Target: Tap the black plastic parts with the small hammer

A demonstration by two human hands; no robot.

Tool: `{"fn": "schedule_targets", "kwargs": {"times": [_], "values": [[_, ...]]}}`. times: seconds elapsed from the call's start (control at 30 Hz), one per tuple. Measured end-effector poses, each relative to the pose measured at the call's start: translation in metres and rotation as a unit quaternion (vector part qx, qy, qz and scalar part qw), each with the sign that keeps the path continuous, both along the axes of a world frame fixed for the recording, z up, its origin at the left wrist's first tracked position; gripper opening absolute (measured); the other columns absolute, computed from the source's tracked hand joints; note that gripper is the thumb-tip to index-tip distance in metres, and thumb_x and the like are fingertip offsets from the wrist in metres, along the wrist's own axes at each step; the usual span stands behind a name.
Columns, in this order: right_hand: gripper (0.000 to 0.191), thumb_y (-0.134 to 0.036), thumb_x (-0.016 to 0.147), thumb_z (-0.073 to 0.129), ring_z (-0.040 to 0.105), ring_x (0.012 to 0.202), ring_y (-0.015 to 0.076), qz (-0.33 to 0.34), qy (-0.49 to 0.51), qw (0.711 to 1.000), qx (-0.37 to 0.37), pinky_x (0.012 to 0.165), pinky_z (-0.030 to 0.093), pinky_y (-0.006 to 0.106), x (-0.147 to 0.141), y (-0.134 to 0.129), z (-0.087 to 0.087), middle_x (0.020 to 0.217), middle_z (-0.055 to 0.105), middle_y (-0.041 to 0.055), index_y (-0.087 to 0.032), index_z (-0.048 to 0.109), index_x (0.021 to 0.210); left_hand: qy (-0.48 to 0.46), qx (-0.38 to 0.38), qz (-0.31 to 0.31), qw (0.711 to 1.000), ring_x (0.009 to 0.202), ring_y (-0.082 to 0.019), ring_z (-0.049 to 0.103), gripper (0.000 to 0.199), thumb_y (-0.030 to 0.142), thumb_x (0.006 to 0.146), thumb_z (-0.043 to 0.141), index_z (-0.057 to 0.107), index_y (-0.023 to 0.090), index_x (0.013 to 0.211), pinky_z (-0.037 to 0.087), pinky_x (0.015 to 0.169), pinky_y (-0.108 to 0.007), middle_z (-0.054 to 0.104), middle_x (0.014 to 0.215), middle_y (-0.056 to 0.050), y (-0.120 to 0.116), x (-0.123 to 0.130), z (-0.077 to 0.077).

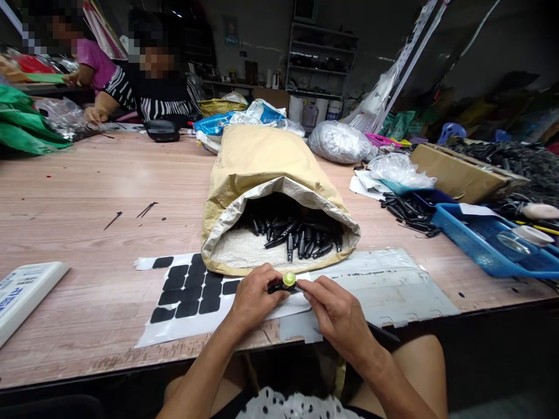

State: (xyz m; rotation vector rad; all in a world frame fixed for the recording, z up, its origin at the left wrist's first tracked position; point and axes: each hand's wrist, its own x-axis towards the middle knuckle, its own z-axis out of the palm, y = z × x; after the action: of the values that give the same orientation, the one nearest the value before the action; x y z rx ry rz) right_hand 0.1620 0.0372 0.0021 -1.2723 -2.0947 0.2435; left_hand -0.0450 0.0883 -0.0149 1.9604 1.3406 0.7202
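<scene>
Just in front of the bag's mouth, my left hand point(257, 294) is closed on a small black part with a round yellow-green end point(289, 280). From the other side, my right hand point(334, 305) pinches at the same part; something thin and grey shows at its fingertips, too small to name. A paper sack point(266, 151) lies on its side with its mouth towards me. Inside are many slim black plastic pieces point(301, 241). Beside my left hand a white sheet point(152, 334) carries rows of black rounded-square stickers point(190, 285).
A grey plastic sheet point(371, 291) lies under my right hand. Right of it stand a blue basket point(467, 250) and a pile of black parts point(402, 209). A white device point(32, 291) is at the left edge. Two people sit across the table point(87, 192).
</scene>
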Motion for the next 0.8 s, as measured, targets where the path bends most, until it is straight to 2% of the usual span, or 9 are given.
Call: {"fn": "schedule_targets", "kwargs": {"times": [0.17,0.33,0.53,0.67,0.8], "values": [[0.037,-0.014,0.1,0.048,0.062,0.089,0.018,-0.01,0.051,0.999,0.01,0.08,0.052,0.031,0.008,-0.001,0.007,0.094,0.065,0.0054,-0.027,0.063,0.131,-0.01,0.001,0.006,1.0,0.088,-0.018,0.057,0.013,0.021,0.078,0.076,0.072,0.024,0.09,0.041,0.079,-0.03,0.064,0.089,0.001,0.001,0.0,-0.005],[0.035,-0.014,0.1,0.047,0.063,0.087,0.0176,-0.017,0.015,1.0,0.0,0.078,0.053,0.029,0.015,-0.004,0.002,0.092,0.066,0.0047,-0.027,0.065,0.128,-0.007,0.0,0.006,1.0,0.088,-0.018,0.058,0.015,0.022,0.078,0.076,0.074,0.025,0.093,0.042,0.079,-0.03,0.065,0.09,0.001,0.002,-0.001,-0.007],[0.031,-0.019,0.1,0.051,0.065,0.095,0.0179,-0.049,0.044,0.998,0.021,0.086,0.052,0.031,0.033,0.005,-0.001,0.102,0.069,0.0043,-0.028,0.065,0.127,-0.004,-0.005,0.001,1.0,0.088,-0.019,0.058,0.013,0.023,0.078,0.074,0.074,0.025,0.091,0.042,0.079,-0.031,0.066,0.09,0.001,0.001,-0.001,-0.002],[0.025,-0.022,0.1,0.054,0.063,0.093,0.0191,-0.071,-0.001,0.997,0.039,0.084,0.051,0.033,0.056,0.015,-0.012,0.097,0.068,0.0042,-0.026,0.067,0.12,-0.003,-0.008,0.0,1.0,0.089,-0.019,0.058,0.013,0.022,0.077,0.074,0.073,0.024,0.09,0.042,0.079,-0.031,0.066,0.09,0.001,0.001,-0.001,0.0],[0.021,-0.023,0.098,0.056,0.06,0.09,0.02,-0.056,-0.042,0.996,0.055,0.081,0.05,0.034,0.074,0.021,-0.028,0.093,0.066,0.0042,-0.025,0.069,0.115,-0.001,-0.012,0.001,1.0,0.088,-0.019,0.058,0.013,0.022,0.077,0.073,0.072,0.024,0.09,0.042,0.078,-0.031,0.065,0.09,0.001,0.001,-0.001,0.001]]}}
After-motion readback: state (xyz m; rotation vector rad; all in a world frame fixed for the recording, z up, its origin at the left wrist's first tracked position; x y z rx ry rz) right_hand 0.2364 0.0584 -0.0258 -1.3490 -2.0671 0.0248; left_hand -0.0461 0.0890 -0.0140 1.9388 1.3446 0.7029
